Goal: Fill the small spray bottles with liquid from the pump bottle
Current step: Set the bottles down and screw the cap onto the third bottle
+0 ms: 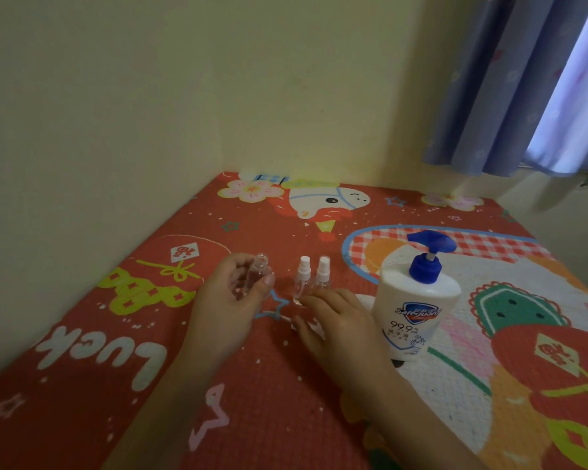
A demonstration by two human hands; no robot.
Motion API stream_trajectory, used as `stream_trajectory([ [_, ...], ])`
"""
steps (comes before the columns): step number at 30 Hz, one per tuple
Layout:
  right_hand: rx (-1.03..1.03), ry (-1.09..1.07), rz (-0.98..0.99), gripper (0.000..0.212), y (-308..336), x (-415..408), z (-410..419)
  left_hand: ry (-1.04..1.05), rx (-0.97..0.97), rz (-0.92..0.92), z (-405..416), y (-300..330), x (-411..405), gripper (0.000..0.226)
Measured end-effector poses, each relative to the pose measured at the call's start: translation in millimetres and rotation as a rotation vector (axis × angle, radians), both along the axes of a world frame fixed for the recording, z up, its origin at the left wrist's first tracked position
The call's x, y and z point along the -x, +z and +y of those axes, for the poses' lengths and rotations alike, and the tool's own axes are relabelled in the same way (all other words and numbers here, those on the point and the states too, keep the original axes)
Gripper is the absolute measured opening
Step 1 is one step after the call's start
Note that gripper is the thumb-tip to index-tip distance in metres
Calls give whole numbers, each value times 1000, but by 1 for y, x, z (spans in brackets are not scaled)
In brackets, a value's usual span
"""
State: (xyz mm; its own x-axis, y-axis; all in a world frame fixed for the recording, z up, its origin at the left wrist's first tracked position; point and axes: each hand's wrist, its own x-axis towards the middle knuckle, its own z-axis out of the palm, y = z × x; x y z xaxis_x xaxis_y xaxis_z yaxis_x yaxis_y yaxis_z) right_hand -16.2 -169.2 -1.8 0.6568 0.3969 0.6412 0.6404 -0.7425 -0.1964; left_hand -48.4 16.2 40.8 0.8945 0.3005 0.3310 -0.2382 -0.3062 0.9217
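Note:
My left hand (226, 308) holds a small clear spray bottle (256, 274) upright above the table; its neck is open, with no spray head on it. Two more small clear bottles stand side by side to its right, one (301, 279) and the other (322, 274), both with white spray heads on. My right hand (333, 322) rests palm down on the table just in front of them, fingers spread; a small white piece shows under its fingertips, but what it is I cannot tell. A white pump bottle (416, 300) with a blue pump stands right of that hand.
The table carries a red cartoon-print cloth (286, 385). A cream wall borders it at the left and back. A blue curtain (510, 96) hangs at the upper right, over the table's far right corner.

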Motion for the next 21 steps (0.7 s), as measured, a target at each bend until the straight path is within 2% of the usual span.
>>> stream_trajectory([
  [12, 161, -132, 275, 38, -13, -4, 8, -12, -13, 56, 5, -17, 0, 24],
  [17, 128, -120, 305, 33, -14, -5, 8, -8, -13, 65, 6, -20, -2, 26],
  [21, 132, -106, 328, 41, -14, -6, 8, 4, -18, 74, 8, -22, -4, 25],
])
